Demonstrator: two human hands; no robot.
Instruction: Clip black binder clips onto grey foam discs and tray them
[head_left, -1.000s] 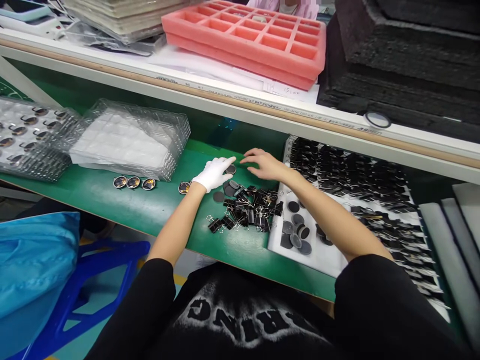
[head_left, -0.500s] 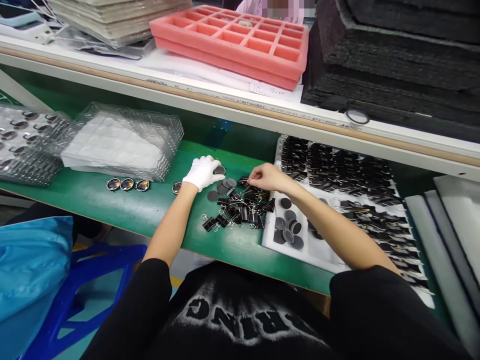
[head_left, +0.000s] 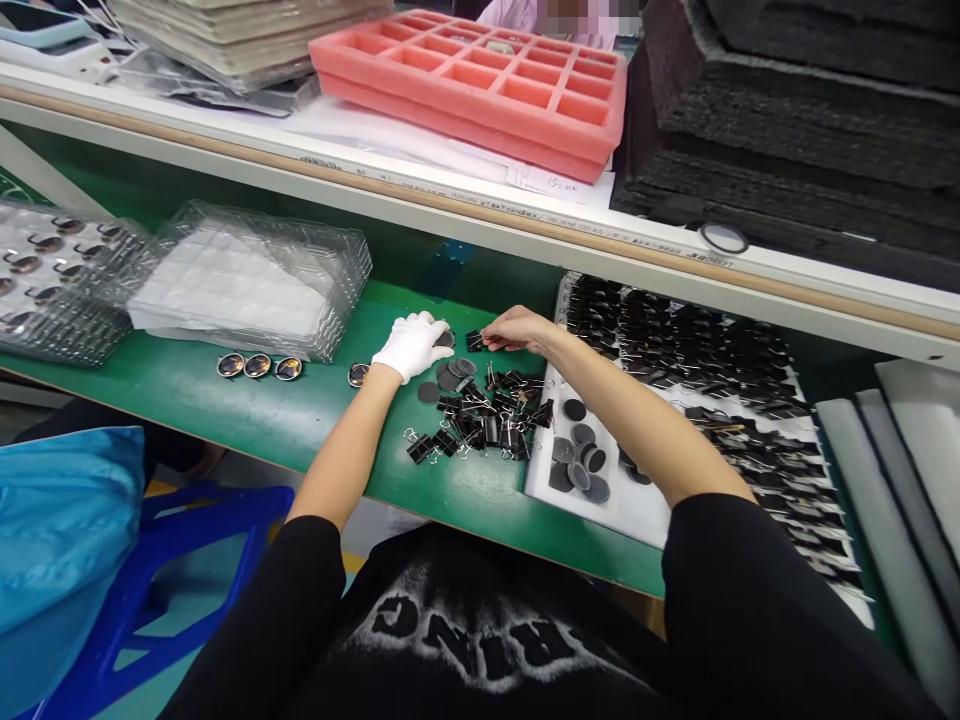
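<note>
My left hand [head_left: 411, 345], in a white glove, is closed around a dark round piece [head_left: 445, 339] with a shiny rim, its far side hidden by the fingers. Just to its right, my bare right hand [head_left: 517, 330] pinches a black binder clip [head_left: 475, 340] above the green bench. Below both hands lies a heap of black binder clips [head_left: 491, 428] with silver wire handles. Grey-black discs [head_left: 453, 376] rest between the heap and the glove. Left of my gloved wrist sits a round metal-rimmed piece [head_left: 358, 375].
Three similar round pieces [head_left: 257, 366] stand in a row on the green bench [head_left: 315, 410]. Clear plastic trays [head_left: 345, 290] are at the left. A white board [head_left: 637, 520] at the right bears rows of clips and loose discs. A shelf [head_left: 420, 190] overhangs the back, holding a pink foam tray [head_left: 457, 100].
My right hand has lifted a binder clip off the heap and brought it left, towards the gloved hand. The left hand keeps its hold on the round piece.
</note>
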